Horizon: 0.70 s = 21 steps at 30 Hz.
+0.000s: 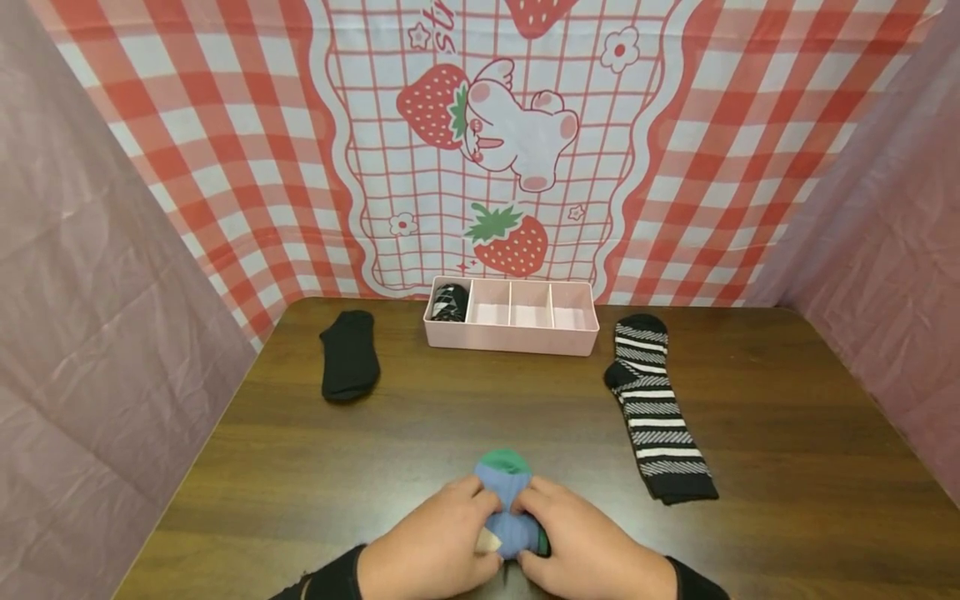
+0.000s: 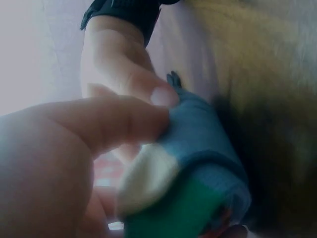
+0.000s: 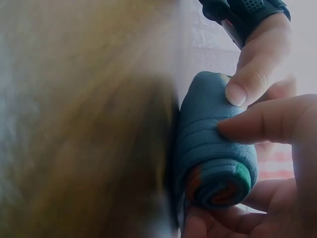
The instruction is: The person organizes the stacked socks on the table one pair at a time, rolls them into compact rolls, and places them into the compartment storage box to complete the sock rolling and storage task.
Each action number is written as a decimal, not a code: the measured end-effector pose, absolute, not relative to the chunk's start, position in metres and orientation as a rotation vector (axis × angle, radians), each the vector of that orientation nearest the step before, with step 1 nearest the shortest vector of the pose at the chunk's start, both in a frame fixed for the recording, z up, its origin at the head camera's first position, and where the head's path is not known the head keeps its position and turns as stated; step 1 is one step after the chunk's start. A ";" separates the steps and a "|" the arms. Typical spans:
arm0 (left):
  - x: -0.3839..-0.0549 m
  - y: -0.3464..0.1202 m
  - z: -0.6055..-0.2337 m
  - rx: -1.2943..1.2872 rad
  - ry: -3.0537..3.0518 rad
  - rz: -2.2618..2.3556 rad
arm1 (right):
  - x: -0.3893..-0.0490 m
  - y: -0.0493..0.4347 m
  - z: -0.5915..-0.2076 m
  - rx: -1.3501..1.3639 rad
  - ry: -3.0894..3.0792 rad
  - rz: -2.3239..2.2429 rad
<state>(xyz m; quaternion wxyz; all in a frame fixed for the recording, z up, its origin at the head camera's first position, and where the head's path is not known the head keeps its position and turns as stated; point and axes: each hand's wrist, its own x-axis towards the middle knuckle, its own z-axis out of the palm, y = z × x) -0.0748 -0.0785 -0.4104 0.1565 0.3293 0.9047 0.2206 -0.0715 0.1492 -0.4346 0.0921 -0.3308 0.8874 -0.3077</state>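
Low in the middle of the head view, a blue sock (image 1: 513, 534) with green and cream patches is partly rolled up, and a flat blue end with a green toe (image 1: 504, 461) sticks out away from the person. My left hand (image 1: 438, 537) grips the roll from its left side, thumb and fingers around it. From the other side my right hand (image 1: 592, 537) holds it the same way. The right wrist view shows the coiled end of the rolled sock (image 3: 213, 134), with orange and green layers inside. Parts of the roll are hidden behind the fingers.
A pink divided box (image 1: 512, 337) stands at the table's back edge, a rolled black patterned sock (image 1: 450, 303) in its leftmost compartment. Flat on the wooden table (image 1: 450, 417) lie a black ankle sock (image 1: 350, 356) at left and black-and-white striped socks (image 1: 660, 412) at right.
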 end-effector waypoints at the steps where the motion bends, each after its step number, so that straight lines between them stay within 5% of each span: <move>1: -0.076 -0.079 -0.410 0.942 2.586 0.638 | -0.072 0.150 -0.435 -0.975 2.621 -0.931; 21: -0.082 -0.080 -0.409 0.821 2.562 0.719 | -0.076 0.153 -0.436 -0.835 2.599 -0.967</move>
